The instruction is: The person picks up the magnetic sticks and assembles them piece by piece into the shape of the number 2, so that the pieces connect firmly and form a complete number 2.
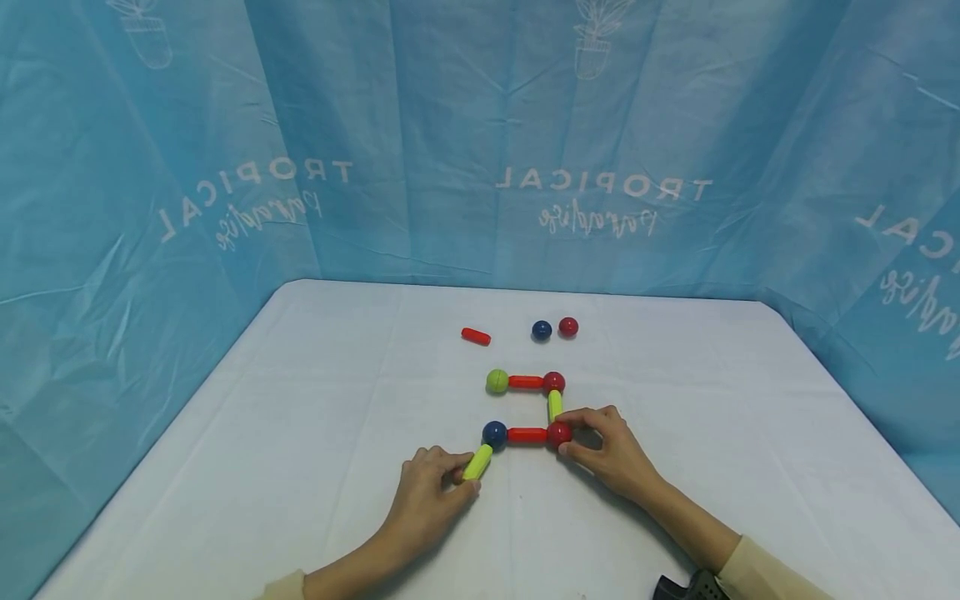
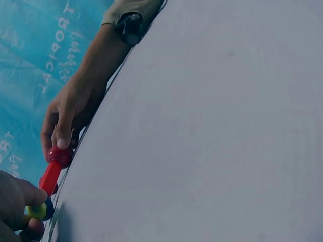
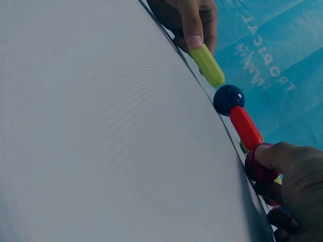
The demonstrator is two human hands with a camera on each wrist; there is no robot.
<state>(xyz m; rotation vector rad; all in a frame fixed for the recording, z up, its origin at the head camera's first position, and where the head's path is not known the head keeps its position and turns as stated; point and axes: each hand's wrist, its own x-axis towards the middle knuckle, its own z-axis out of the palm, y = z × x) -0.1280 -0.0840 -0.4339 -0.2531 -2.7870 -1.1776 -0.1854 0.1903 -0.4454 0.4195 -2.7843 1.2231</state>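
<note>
My left hand (image 1: pixel 431 498) pinches a yellow-green rod (image 1: pixel 477 462) between thumb and fingers, its far end right at the dark blue ball (image 1: pixel 495 434). From that ball a red rod (image 1: pixel 527 436) runs across to a red ball (image 1: pixel 559 433), which my right hand (image 1: pixel 611 454) grips with thumb and fingertips. Another yellow-green rod (image 1: pixel 555 405) leads away from the gripped ball to a second red ball (image 1: pixel 553 382). A further red rod (image 1: pixel 526 382) joins that one to a green ball (image 1: pixel 497 382). In the right wrist view, the pinched rod (image 3: pixel 208 65) points at the blue ball (image 3: pixel 229 100).
Beyond the joined pieces lie a loose red rod (image 1: pixel 476 337), a loose blue ball (image 1: pixel 542 331) and a loose red ball (image 1: pixel 568 327). A white cloth covers the table (image 1: pixel 360 358). Blue printed curtains (image 1: pixel 465 150) hang behind it and at both sides.
</note>
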